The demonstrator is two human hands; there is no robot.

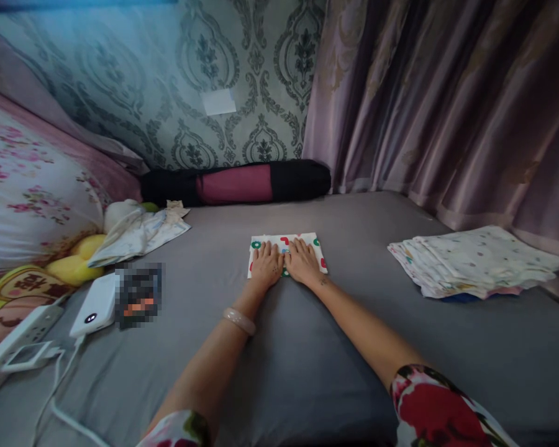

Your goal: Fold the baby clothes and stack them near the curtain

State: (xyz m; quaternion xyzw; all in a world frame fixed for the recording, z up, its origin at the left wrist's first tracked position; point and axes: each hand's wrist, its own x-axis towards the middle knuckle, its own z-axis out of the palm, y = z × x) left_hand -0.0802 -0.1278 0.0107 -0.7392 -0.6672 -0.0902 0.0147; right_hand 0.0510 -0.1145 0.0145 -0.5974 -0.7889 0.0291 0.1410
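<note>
A folded white cloth (259, 238) with red, green and blue printed shapes lies flat on the grey bed sheet (205, 248). My left hand (266, 264) rests palm down on its left half, fingers stretched out and pointing away from me. Beside it, my right hand (302, 261) lies flat on the right half, fingers also stretched out. The two thumbs come close together near the middle of the cloth. Both palms cover much of the print, so the cloth's centre is partly hidden.
To the right sits a stack of folded patterned cloths (475, 261). At left are a crumpled cloth (140, 236), a white power bank (95, 304) with cables and a power strip (23, 338). A long black and maroon bolster (237, 184) lies along the wall.
</note>
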